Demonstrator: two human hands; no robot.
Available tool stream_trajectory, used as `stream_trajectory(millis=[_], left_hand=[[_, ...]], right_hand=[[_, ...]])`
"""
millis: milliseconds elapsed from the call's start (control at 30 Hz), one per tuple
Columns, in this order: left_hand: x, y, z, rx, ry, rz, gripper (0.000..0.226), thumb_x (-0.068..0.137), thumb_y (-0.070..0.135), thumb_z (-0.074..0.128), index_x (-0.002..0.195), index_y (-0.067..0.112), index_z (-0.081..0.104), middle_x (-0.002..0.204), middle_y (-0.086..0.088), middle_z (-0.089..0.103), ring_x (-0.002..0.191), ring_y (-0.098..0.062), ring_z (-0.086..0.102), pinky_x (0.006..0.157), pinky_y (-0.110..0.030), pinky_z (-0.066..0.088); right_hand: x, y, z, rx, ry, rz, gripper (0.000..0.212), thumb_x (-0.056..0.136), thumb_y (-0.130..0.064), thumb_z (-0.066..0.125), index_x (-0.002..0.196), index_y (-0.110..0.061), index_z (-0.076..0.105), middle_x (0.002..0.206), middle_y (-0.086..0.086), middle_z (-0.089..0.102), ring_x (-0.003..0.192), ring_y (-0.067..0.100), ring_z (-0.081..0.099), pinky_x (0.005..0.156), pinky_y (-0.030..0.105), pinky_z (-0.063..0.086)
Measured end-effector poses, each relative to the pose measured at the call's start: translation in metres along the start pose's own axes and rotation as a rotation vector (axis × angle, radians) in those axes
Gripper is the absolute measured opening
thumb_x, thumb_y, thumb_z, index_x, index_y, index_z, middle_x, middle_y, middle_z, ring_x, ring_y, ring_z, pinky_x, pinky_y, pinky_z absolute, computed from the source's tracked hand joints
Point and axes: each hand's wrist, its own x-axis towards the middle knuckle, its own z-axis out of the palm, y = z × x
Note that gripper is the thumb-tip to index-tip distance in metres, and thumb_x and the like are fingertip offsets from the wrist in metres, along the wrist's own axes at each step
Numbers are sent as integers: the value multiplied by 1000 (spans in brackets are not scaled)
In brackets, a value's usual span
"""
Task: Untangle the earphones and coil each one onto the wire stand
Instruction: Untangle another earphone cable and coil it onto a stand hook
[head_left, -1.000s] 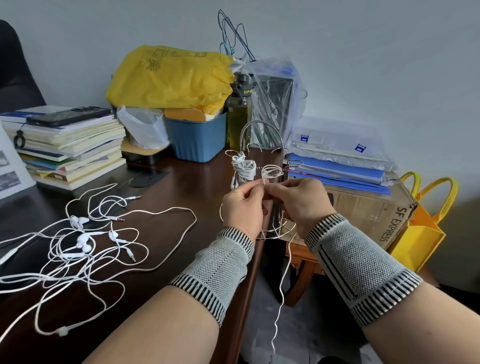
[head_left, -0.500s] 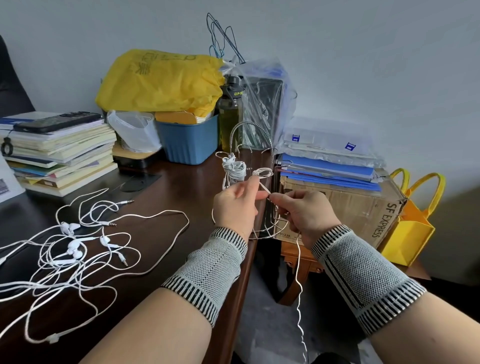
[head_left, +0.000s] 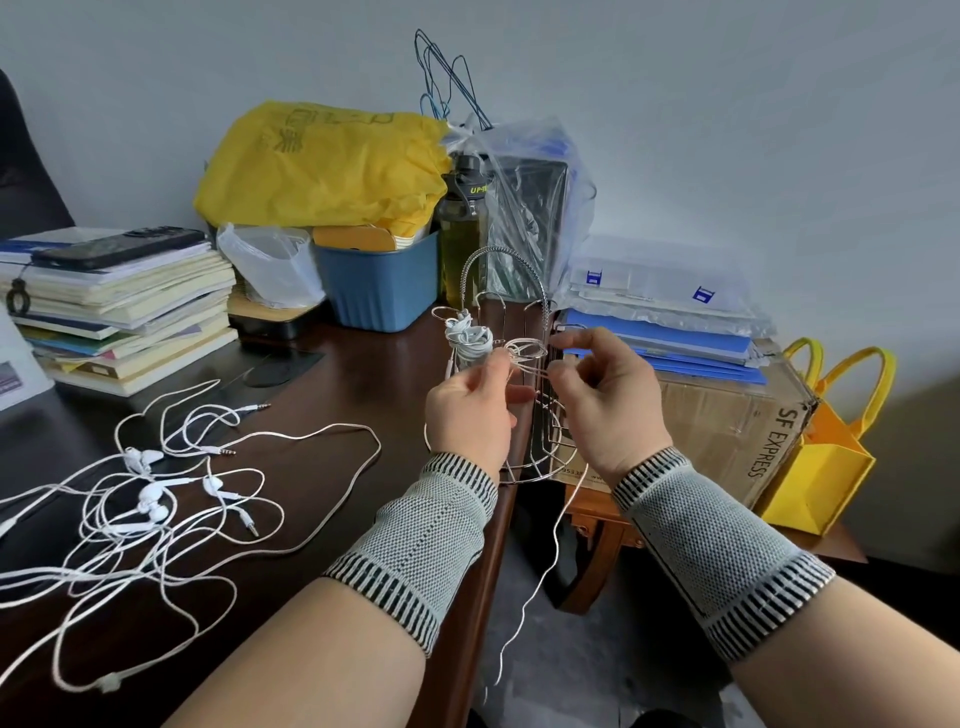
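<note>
thin white earphone cable (head_left: 530, 352) looped on the wire stand (head_left: 524, 374) at the desk's (head_left: 322, 410) right edge, pinched by left hand (head_left: 470, 410) and right hand (head_left: 605, 402), tail dangling.

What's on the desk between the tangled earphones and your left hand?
Head view: bare dark desk between the tangled earphones and left hand, crossed only by one outlying cable loop.
</note>
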Motion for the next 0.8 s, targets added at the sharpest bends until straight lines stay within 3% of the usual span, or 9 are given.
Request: stream_trajectory(millis=[67, 167, 267, 367, 567, 800], left_hand=[[1, 0, 0, 2, 8, 10, 26, 90, 37, 64, 71, 21, 71, 62, 4, 71, 71, -29, 70, 55, -27, 44], [2, -2, 0, -7, 8, 2, 27, 91, 37, 63, 71, 20, 71, 63, 1, 72, 66, -26, 68, 53, -26, 42], [4, -5, 0, -16, 20, -1, 28, 89, 39, 64, 71, 19, 72, 68, -12, 72, 60, -25, 65, 51, -25, 39], [3, -4, 0, -46, 16, -11, 26, 91, 35, 63, 75, 17, 71, 66, -2, 73, 63, -24, 65, 47, -23, 37], [-2, -2, -1, 5, -11, -18, 27, 94, 34, 59, 86, 13, 73, 68, -4, 74, 39, -9, 46, 41, -18, 33], [-2, -1, -2, 26, -35, -12, 22, 91, 33, 62, 79, 16, 69, 72, -1, 75, 37, -6, 39, 39, -16, 30]], right_hand=[[-2, 0, 0, -119, -31, -127, 24, 88, -8, 59, 102, -26, 67, 54, -11, 47, 48, 5, 44, 54, 17, 40], [2, 0, 0, -215, -61, -138, 24, 90, -9, 57, 105, -23, 70, 52, -13, 48, 48, 1, 49, 51, 10, 37], [8, 4, 0, -136, -68, -35, 19, 91, -12, 58, 100, -22, 71, 55, -12, 53, 45, 2, 47, 51, 17, 38], [10, 6, 1, -84, -90, 22, 16, 90, -13, 60, 88, -26, 69, 57, -13, 56, 47, 1, 47, 56, 22, 40], [1, 10, -5, -20, -76, 63, 14, 89, -16, 62, 81, -23, 71, 56, -12, 59, 46, 0, 47, 54, 22, 40], [-5, 14, -21, 74, -75, 160, 19, 85, -7, 63, 68, -16, 67, 58, -6, 59, 50, 2, 49, 52, 17, 42]])
